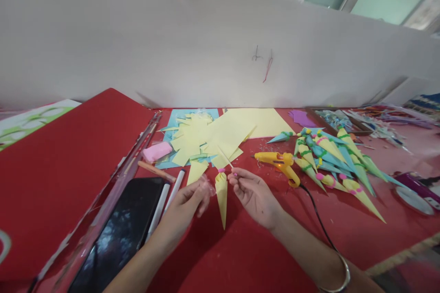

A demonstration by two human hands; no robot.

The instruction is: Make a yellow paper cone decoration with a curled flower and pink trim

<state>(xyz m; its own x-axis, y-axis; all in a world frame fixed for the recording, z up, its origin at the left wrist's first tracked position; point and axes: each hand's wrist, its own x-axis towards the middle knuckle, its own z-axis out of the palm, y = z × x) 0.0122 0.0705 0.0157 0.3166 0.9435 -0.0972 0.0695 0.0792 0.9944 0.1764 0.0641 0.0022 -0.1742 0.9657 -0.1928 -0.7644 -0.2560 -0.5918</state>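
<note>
Between my hands, a yellow paper cone (222,201) lies on the red table, its point toward me and a pink blob (221,170) at its wide end. My left hand (192,198) is closed on a small piece of clear plastic wrap (208,185), just left of the cone. A thin pale stick (225,156) is pinched in my right hand (256,198), slanting away to the upper left. A tiny pink bit (235,174) shows by the right fingertips; whether it sits on the stick or on a finger I cannot tell.
Yellow paper sheets (230,132) lie ahead, beside a pink clay pack (157,151). A yellow glue gun (280,163) with a black cord is right of my hand, near piled finished cones (330,151). A phone (120,233) and markers (174,191) lie left.
</note>
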